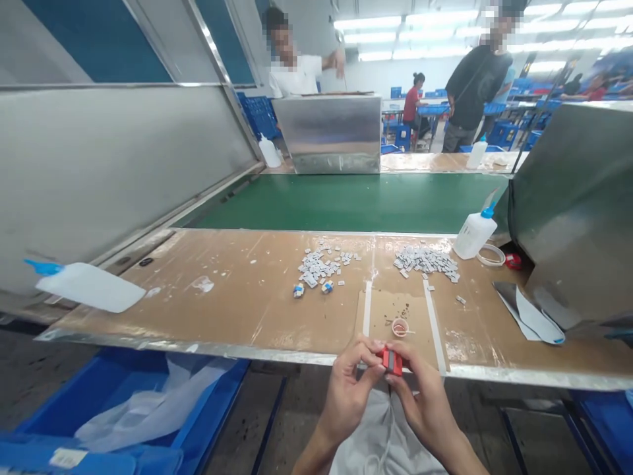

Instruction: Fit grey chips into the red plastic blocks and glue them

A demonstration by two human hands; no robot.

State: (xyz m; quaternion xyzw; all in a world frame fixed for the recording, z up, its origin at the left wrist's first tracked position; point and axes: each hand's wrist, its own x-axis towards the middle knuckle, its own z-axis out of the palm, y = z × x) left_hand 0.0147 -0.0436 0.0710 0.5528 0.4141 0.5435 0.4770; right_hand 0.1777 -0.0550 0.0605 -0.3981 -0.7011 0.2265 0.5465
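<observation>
Between my two hands, just over the front edge of the table, is a small red block-like piece [392, 361] with a dark grey strip across it. The fingers of my left hand [352, 386] pinch its left side. On its right side the fingers of my right hand [424, 389] close on it too. Right beyond my hands stands a small round cup [399, 327] with reddish-brown contents and a thin stick. It rests on a piece of cardboard [376, 310] edged with white tape, where small dark bits are scattered.
Two piles of small grey pieces [316, 265] [428, 261] lie farther back. Two small blue-and-yellow parts [327, 286] sit near the left pile. White squeeze bottles [475, 234] [93, 287] flank the table. Behind runs a green belt [346, 201]; a person [297, 72] stands beyond it.
</observation>
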